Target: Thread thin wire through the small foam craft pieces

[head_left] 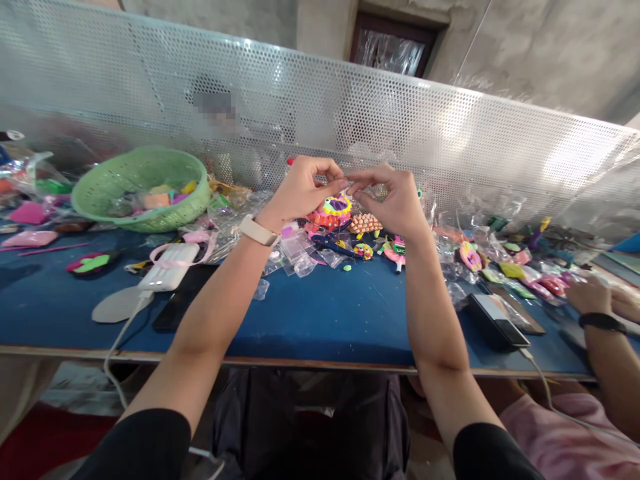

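My left hand (307,187) and my right hand (395,200) are raised above the table, fingertips meeting in the middle. Both pinch with thumb and fingers; whatever lies between them is too small to make out. Behind and below the fingertips sits a colourful clay figure (336,205) with yellow, purple and orange parts. Beside it is an orange-and-white bumpy clay piece (365,224). A small round yellow clay piece (363,251) and a pink and green clay figure (395,251) lie nearer on the blue table (320,320). Clear plastic bags (299,248) lie under my left wrist.
At the left stands a green basket (140,217) with clay packets inside. A white power bank (173,267) with a cable lies near a dark phone (175,310). Right are a black device (495,323) and a co-worker's hand (590,293). A perforated metal screen (310,107) runs behind.
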